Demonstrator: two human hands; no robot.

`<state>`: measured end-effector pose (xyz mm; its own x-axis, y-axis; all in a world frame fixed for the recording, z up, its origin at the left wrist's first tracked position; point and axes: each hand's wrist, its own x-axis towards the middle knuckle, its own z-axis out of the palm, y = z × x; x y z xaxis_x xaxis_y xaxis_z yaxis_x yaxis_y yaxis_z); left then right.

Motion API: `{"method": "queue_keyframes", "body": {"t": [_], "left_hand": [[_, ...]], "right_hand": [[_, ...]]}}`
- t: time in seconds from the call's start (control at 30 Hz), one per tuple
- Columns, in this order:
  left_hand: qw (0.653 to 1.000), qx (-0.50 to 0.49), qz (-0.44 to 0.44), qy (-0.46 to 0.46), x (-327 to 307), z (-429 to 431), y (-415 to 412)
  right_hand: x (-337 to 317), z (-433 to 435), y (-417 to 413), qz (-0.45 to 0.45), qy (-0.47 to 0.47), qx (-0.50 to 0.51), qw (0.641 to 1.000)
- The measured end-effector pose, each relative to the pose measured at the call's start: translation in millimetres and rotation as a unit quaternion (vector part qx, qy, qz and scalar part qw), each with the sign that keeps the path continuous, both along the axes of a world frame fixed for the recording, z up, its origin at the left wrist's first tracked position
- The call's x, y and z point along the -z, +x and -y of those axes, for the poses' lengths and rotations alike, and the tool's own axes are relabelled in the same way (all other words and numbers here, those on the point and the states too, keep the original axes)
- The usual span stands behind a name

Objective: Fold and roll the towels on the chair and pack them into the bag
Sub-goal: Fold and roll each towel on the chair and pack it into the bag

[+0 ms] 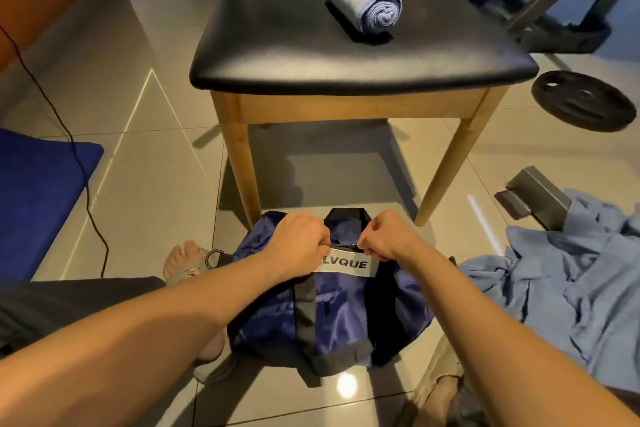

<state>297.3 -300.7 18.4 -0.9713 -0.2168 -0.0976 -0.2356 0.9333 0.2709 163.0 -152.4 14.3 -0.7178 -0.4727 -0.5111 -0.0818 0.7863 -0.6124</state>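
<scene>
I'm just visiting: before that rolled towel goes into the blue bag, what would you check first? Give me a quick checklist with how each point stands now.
1. Grip: left hand and right hand both pinch the zipper: ok.
2. Bag open: no opening shows between the hands: not ok.
3. Rolled towel tight, resting on the chair seat: ok.
4. Black item under the roll, folded towel or not: cannot tell.
5. Loose blue cloth on the floor, crumpled and unfolded: not ok.
</scene>
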Motion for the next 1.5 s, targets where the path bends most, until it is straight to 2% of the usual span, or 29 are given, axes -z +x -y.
{"method": "queue_keyframes", "body": {"t": [0.13,0.3,0.37,0.43,0.5,0.57,0.63,0.73,0.83,1.03,1.17,1.27,1.5], "left_hand": [[0.992,-0.069,0.063,0.084,0,5,-6],[0.969,-0.109,0.109,0.191,1,14,-14],[0.960,-0.115,0.109,0.233,-2,10,-18],[0.951,-0.119,0.103,0.266,-4,8,-20],[0.936,-0.147,0.095,0.304,-6,10,-19],[0.923,-0.187,0.084,0.326,-6,14,-19],[0.914,-0.224,0.072,0.329,-5,17,-22],[0.920,-0.259,0.055,0.288,-3,23,-29],[0.940,-0.250,0.045,0.227,-1,28,-33],[0.959,-0.229,0.010,0.164,7,37,-47],[0.971,-0.192,-0.014,0.141,12,47,-58],[0.978,-0.149,0.017,0.143,23,54,-59],[0.977,-0.033,0.144,0.154,52,51,-43]], "right_hand": [[3,-45,-30,-0.144,0.093,0.012,0.985],[9,-105,-63,-0.214,0.159,0.103,0.958],[12,-111,-60,-0.232,0.169,0.112,0.951],[11,-107,-50,-0.296,0.180,0.086,0.934],[5,-91,-36,-0.388,0.158,0.041,0.907],[0,-68,-17,-0.417,0.073,-0.029,0.906],[-2,-47,8,-0.370,-0.009,-0.116,0.922],[6,-29,41,-0.297,-0.046,-0.216,0.929],[20,-25,54,-0.247,-0.035,-0.276,0.928],[43,-3,52,-0.187,0.032,-0.342,0.920],[65,17,41,-0.145,0.065,-0.330,0.930],[74,24,42,-0.084,0.096,-0.329,0.936],[94,2,62,0.049,0.170,-0.364,0.915]]}}
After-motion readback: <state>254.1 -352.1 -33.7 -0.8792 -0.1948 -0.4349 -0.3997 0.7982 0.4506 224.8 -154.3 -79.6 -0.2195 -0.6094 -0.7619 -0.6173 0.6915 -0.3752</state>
